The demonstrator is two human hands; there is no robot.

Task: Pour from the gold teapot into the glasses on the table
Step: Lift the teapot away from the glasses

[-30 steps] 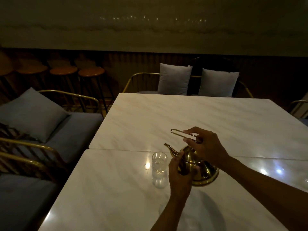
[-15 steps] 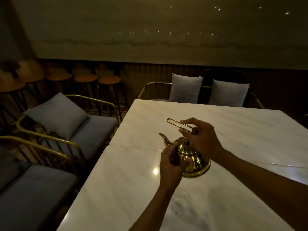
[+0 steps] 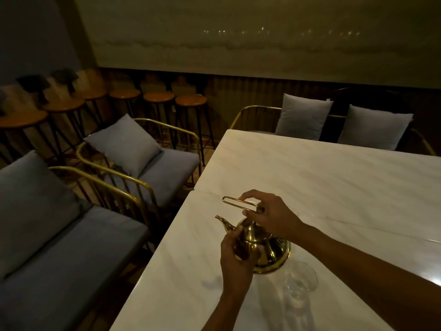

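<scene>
Gripping teapot [image 3: 269,249] handle: right hand [image 3: 269,213]; left hand [image 3: 235,256] clasping body; glass [image 3: 301,280] just beside.

Looks like a cafe or lounge after hours, pretty dim. Long pale marble worktop [image 3: 322,182] made of slabs pushed together, ringed by gold-framed chairs [image 3: 143,177] with grey seats and loose grey cushions [image 3: 303,120]. Row of round wooden bar stools [image 3: 191,101] on black metal legs lined up along the far wall, under ribbed wood panelling [image 3: 250,91]. Way too much matching seating for a home. Gold teapot [image 3: 265,249] and clear glass [image 3: 301,280] on the marble fit the drinks-service vibe too.
</scene>
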